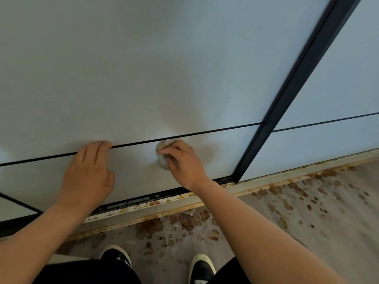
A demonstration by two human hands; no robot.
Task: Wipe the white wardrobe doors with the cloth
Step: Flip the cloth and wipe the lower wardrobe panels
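Cloth [163,154] bunched under right hand [184,162] gripping it, against wardrobe door [143,78], left hand [90,171] flat

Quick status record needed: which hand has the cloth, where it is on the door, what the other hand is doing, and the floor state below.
cloth hand: right hand, fingers closed around the bunched cloth
cloth position: pressed on the white wardrobe door, just below the thin horizontal dark line, left of the dark vertical frame
other hand: left hand flat on the door, fingertips at the same line
bottom track: rust-coloured stains
floor: brown spots
shoes: dark, white-soled, near the track
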